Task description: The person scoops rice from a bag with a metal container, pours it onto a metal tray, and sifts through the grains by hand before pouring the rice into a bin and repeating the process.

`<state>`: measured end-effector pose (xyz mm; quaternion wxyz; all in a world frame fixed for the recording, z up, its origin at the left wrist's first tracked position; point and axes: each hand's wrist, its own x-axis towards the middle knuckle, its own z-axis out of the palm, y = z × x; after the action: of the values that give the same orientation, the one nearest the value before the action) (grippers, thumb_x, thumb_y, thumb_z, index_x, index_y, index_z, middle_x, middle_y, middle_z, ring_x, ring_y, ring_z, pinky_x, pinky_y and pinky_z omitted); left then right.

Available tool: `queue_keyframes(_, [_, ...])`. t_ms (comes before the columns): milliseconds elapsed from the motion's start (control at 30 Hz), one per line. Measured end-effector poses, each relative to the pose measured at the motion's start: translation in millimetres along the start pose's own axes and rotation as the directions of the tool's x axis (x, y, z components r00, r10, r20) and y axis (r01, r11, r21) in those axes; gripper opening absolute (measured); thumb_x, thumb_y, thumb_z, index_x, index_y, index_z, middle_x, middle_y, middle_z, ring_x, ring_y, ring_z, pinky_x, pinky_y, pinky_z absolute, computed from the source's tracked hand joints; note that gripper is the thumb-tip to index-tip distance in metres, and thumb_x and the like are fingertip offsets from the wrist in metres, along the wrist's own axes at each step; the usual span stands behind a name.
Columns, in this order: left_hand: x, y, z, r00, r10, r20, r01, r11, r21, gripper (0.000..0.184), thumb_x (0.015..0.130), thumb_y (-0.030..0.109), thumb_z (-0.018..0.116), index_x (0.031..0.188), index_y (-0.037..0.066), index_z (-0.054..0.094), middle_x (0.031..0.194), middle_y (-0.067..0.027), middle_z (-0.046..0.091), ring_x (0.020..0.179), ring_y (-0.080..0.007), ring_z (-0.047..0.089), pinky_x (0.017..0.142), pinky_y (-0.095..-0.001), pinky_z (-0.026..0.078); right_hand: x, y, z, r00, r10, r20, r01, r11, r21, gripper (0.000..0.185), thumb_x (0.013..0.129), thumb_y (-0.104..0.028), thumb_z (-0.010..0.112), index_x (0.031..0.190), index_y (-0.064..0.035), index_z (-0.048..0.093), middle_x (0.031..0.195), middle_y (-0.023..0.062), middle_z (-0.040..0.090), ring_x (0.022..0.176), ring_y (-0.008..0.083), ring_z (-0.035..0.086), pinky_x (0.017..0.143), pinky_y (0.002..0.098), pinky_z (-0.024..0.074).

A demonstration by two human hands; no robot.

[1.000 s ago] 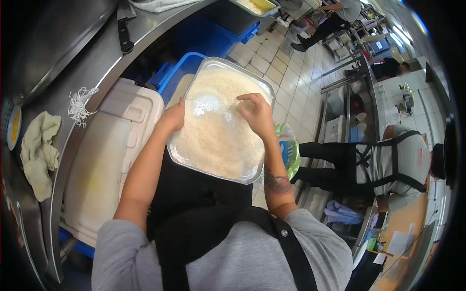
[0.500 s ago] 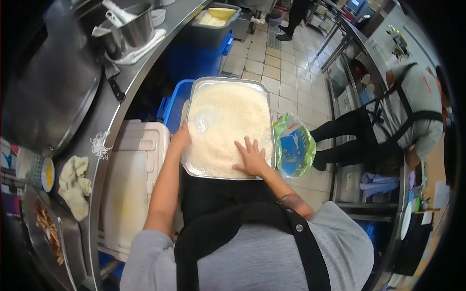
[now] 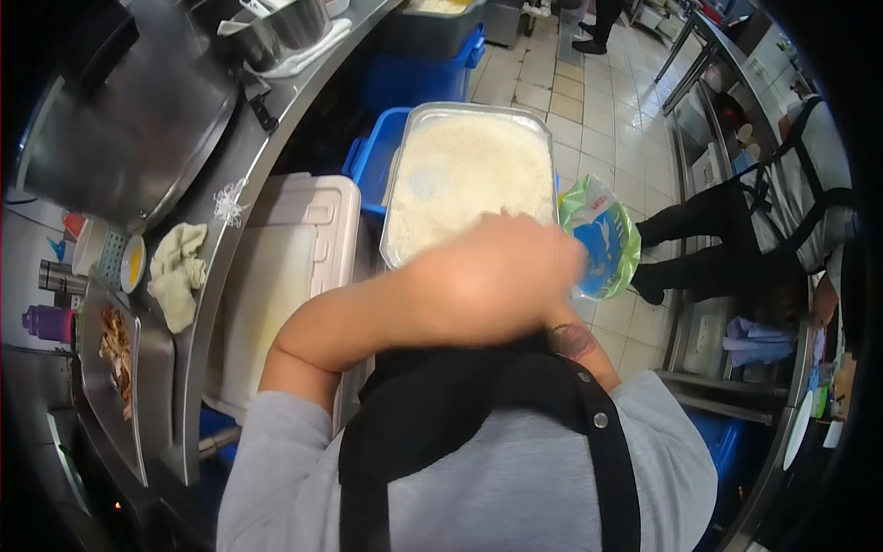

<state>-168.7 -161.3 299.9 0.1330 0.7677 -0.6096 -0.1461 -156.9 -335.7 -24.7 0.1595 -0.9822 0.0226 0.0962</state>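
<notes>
A metal tray filled with pale, crumb-like grains lies in front of me, resting partly over a blue bin. My left hand is raised close to the camera and crosses over the tray's near right corner, smeared by motion, so its fingers cannot be read. Behind it, most of my right hand is hidden at the near right part of the tray; its tattooed forearm shows below. Right of the tray, a green plastic bag with blue print hangs open.
On the left runs a steel counter with a knife, a cloth and a pan of browned food. A lidded pale box stands below it. A co-worker bends at the right-hand counter; another person's legs are farther off.
My left hand has let go of the tray's left rim and swung right across its near side, in front of my right hand. The view has shifted, so the surroundings sit differently.
</notes>
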Motion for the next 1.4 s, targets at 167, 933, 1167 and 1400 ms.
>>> queue_keyframes(167, [9, 84, 6, 0.895, 0.447, 0.005, -0.447, 0.894, -0.024, 0.026, 0.075, 0.017, 0.067, 0.096, 0.0, 0.066, 0.093, -0.0146, 0.067, 0.088, -0.0303, 0.066, 0.075, -0.0434, 0.055, -2, 0, 9, 0.998, 0.012, -0.055, -0.014, 0.999, -0.042, 0.092, 0.075, -0.054, 0.068, 0.152, -0.0305, 0.022, 0.158, 0.016, 0.013, 0.143, 0.0468, 0.007, 0.106, 0.0721, 0.0095])
queue_keyframes(933, [49, 113, 47, 0.672, 0.739, 0.038, -0.675, 0.633, -0.379, 0.029, 0.079, 0.018, 0.066, 0.102, 0.001, 0.062, 0.098, -0.0133, 0.064, 0.09, -0.0281, 0.065, 0.079, -0.0407, 0.053, -5, -1, 4, 0.998, -0.007, -0.07, 0.005, 1.0, -0.024, 0.089, 0.075, -0.046, 0.07, 0.15, -0.029, 0.026, 0.157, 0.0191, 0.015, 0.142, 0.0492, 0.01, 0.106, 0.073, 0.0116])
queue_keyframes(1167, [52, 93, 51, 0.716, 0.697, 0.034, -0.64, 0.674, -0.369, 0.03, 0.08, 0.018, 0.066, 0.104, 0.002, 0.061, 0.099, -0.0129, 0.063, 0.09, -0.0274, 0.064, 0.08, -0.0398, 0.053, -7, -2, 7, 0.997, -0.002, -0.075, 0.001, 1.0, -0.02, 0.09, 0.075, -0.046, 0.071, 0.151, -0.0281, 0.025, 0.157, 0.0195, 0.014, 0.142, 0.0496, 0.01, 0.105, 0.0729, 0.0122])
queue_keyframes(1400, [35, -6, 34, 0.976, 0.218, 0.006, -0.208, 0.938, -0.276, 0.026, 0.081, 0.013, 0.063, 0.103, -0.001, 0.058, 0.102, -0.0186, 0.061, 0.095, -0.0347, 0.061, 0.086, -0.0409, 0.05, -6, -5, 6, 0.999, 0.033, -0.033, -0.034, 0.999, -0.021, 0.095, 0.075, -0.047, 0.072, 0.152, -0.0274, 0.02, 0.157, 0.0193, 0.012, 0.143, 0.0486, 0.008, 0.107, 0.0718, 0.0131])
